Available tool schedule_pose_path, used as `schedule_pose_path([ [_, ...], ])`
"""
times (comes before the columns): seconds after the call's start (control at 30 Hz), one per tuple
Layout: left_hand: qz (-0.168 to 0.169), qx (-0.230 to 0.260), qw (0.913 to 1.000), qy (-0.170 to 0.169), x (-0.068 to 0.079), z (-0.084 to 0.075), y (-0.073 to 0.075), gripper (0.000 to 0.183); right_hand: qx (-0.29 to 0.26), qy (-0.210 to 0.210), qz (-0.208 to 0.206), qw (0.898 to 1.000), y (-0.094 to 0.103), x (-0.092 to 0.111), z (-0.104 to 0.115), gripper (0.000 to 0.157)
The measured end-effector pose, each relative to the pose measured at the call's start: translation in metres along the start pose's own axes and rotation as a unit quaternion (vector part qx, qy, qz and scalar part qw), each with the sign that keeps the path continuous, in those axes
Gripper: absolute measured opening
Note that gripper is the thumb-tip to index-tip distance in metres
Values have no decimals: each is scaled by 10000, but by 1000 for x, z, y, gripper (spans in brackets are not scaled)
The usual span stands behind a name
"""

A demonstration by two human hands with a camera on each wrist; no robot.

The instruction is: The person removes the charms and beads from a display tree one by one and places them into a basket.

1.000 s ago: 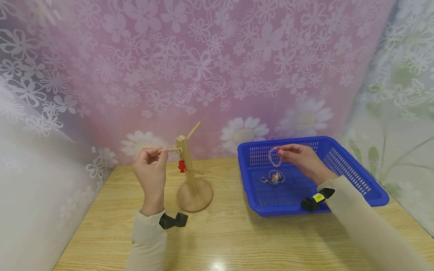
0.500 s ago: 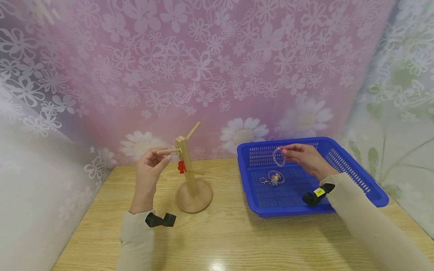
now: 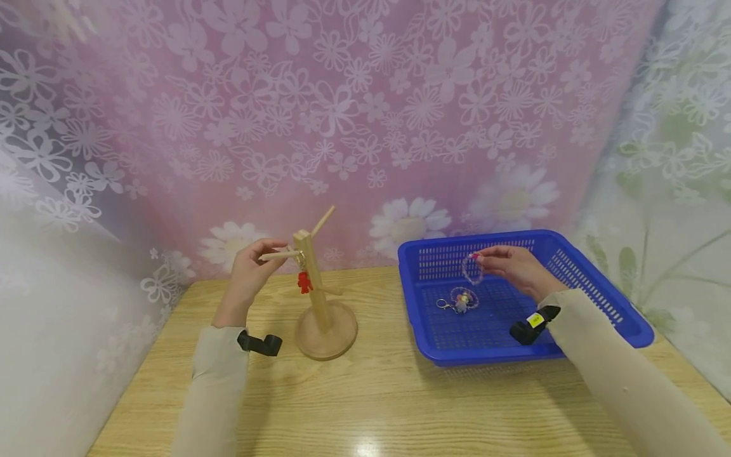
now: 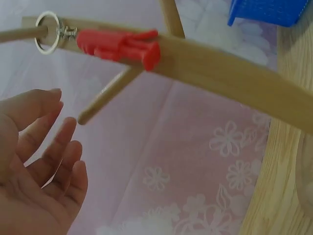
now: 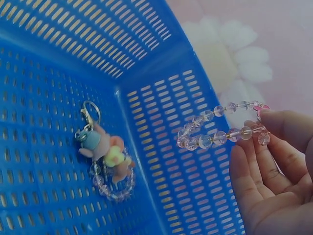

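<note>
My right hand (image 3: 516,270) pinches a clear pink beaded bracelet (image 5: 205,140) by its bright pink charm, holding it over the blue basket (image 3: 419,317). Inside the basket lie a keychain with a small figure (image 5: 100,142) and a second beaded bracelet (image 5: 117,196). My left hand (image 3: 251,270) is by the wooden peg stand (image 3: 322,311), its fingers loosely bent with nothing between them in the left wrist view. On the peg nearest that hand hangs a red figure keychain (image 4: 117,45) by its metal ring (image 4: 48,33).
The stand's round base (image 3: 327,333) rests on the wood-grain table (image 3: 365,393), left of the basket. Other pegs (image 3: 323,221) stick out from the post. A floral pink cloth (image 3: 354,127) rises behind the table.
My left hand has come off the peg's tip and moved slightly back and up behind it. The right hand has shifted a little to the right with the bracelet.
</note>
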State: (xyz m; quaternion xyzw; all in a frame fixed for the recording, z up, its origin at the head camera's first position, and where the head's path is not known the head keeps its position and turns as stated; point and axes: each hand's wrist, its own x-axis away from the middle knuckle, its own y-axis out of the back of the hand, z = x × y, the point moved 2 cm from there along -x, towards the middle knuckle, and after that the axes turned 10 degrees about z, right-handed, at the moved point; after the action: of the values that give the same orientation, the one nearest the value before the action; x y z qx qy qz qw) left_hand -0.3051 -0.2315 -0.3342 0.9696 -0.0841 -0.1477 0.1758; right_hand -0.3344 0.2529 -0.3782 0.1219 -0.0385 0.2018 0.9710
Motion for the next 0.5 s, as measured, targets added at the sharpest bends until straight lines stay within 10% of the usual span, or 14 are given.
schedule_pose_path([
  [0.5, 998, -152, 9943, 338, -24, 13, 5, 35, 337, -278, 97, 9990, 2, -6, -11, 50],
])
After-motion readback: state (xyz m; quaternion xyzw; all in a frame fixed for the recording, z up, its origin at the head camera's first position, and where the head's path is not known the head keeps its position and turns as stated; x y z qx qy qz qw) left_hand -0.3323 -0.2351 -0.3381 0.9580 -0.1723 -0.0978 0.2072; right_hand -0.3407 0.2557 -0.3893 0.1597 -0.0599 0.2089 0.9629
